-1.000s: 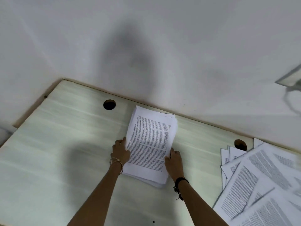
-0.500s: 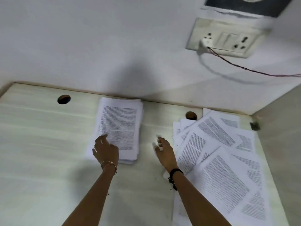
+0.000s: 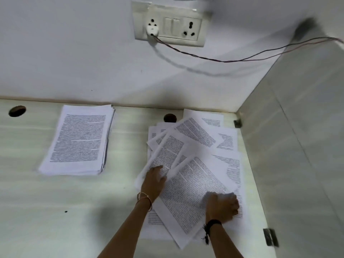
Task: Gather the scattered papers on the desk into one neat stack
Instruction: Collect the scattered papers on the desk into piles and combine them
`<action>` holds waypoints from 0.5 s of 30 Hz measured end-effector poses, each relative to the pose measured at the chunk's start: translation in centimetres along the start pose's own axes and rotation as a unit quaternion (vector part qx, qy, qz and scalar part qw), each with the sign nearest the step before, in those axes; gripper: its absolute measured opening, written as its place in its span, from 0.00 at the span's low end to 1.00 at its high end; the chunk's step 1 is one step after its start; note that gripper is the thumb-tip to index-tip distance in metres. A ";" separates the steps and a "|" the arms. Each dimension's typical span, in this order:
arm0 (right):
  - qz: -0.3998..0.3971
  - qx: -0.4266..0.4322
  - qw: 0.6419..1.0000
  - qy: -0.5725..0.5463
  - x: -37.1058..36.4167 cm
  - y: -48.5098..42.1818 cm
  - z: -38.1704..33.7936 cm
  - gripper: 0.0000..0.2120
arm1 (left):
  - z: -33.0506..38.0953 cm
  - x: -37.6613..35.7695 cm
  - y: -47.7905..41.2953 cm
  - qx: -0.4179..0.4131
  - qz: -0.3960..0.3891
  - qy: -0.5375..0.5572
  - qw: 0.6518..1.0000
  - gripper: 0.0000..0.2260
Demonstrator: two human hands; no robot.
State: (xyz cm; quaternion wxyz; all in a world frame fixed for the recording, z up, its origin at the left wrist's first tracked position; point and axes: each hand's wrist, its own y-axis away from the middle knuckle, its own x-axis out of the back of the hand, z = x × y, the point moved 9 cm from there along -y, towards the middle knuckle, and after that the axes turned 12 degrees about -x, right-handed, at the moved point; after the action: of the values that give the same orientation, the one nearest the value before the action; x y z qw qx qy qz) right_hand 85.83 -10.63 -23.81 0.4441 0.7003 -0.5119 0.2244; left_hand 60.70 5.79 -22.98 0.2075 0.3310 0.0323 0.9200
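Scattered papers, white sheets of printed text (image 3: 195,164), lie fanned and overlapping at the right end of the pale wood-grain desk (image 3: 55,202), well apart from the neat white stack (image 3: 80,138). The left hand (image 3: 153,180) presses flat on them, fingers straight; the right hand (image 3: 222,206) rests curled on a lower sheet, its hold too blurred to tell. Dragged together crooked, sheets could crease, slide off the front edge, or jam against the grey side panel (image 3: 297,164). No container shows.
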 end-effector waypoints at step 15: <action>-0.244 0.163 0.953 -0.072 -4.2 0.0 -6.3 0.31 | -0.3 1.3 -2.5 0.100 0.096 -0.002 0.990 0.12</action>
State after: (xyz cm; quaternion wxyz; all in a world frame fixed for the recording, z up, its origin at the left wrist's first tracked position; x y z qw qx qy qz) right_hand 85.12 -3.10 -23.89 0.3271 0.8809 -0.3129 0.1385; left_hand 60.45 8.60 -22.93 0.0840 0.3531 0.0920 0.9273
